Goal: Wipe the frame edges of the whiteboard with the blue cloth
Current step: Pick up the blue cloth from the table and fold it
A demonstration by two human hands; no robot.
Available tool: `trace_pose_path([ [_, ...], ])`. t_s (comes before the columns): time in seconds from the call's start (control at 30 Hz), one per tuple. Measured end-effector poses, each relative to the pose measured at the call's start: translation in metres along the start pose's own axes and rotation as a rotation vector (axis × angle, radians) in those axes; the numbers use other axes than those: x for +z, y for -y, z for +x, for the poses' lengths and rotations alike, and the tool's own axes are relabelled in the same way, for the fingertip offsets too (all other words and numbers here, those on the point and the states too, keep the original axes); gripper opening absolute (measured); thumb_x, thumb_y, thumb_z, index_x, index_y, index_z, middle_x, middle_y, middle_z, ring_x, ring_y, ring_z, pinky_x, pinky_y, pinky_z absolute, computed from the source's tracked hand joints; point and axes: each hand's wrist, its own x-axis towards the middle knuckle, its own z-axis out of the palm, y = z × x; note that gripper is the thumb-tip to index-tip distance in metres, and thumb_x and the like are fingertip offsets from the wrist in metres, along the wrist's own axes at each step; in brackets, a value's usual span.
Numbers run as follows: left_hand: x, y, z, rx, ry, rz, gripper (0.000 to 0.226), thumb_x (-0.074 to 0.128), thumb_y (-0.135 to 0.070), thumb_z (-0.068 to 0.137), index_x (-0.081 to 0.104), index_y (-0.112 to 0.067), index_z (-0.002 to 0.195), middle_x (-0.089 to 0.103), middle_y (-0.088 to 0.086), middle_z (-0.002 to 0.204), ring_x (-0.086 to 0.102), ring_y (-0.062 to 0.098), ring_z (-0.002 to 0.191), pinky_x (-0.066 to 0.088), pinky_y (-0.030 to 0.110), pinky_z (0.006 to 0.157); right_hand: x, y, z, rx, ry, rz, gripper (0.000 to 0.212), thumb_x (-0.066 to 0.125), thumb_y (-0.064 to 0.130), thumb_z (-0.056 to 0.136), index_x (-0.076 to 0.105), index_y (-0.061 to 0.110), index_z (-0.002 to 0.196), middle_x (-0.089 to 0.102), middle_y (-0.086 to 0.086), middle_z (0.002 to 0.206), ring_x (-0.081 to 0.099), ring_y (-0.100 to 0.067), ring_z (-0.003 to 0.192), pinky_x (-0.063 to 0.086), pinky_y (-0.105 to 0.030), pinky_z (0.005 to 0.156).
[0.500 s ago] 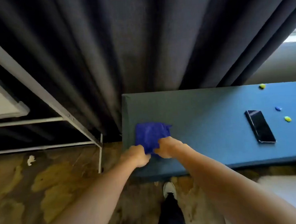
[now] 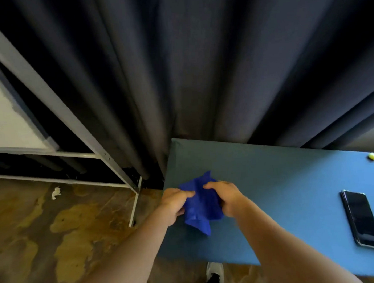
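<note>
— Where's the blue cloth (image 2: 200, 208)?
— Bunched between my left hand (image 2: 174, 204) and right hand (image 2: 225, 199), fingers of both pinching it, over the blue table (image 2: 283, 190).
— And the whiteboard (image 2: 3, 122)?
— Far left.

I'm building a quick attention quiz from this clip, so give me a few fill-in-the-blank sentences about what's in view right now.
1. The blue cloth is held by ____ hands, the left hand and the right hand.
2. The phone lies screen-up on the blue ____.
3. The whiteboard stands to the person's ____.
4. Behind the table hangs a dark ____.

Missing words: both; table; left; curtain
</note>
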Motion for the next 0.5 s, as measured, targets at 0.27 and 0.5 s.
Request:
trace_pose_path([
  [0.27, -0.117, -0.094, -0.105, 0.324, 0.330, -0.503, 0.039, 0.054, -0.003, 0.088, 0.062, -0.015, 0.124, 0.068, 0.017, 0.122, 0.064, 0.036, 0.108, 0.052, 0.049, 0.089, 0.100, 0.058, -0.088, -0.272, 0.338, 0.052, 0.037, 0.074, 0.017, 0.080, 0.066, 0.021, 0.116, 0.073, -0.009, 0.110, 0.070, -0.030, 0.099, 0.058, -0.048, 0.081],
  [0.5, -0.287, -0.133, -0.213, 0.680, 0.263, -0.394, 0.063, 0.059, 0.006, 0.085, 0.045, -0.033, 0.132, 0.062, 0.014, 0.126, 0.067, 0.036, 0.105, 0.057, 0.046, 0.075, 0.260, 0.042, -0.196, -0.275, 0.789, 0.082, 0.049, 0.081, 0.021, 0.072, 0.069, 0.010, 0.119, 0.069, -0.018, 0.118, 0.068, -0.036, 0.103, 0.057, -0.049, 0.082],
])
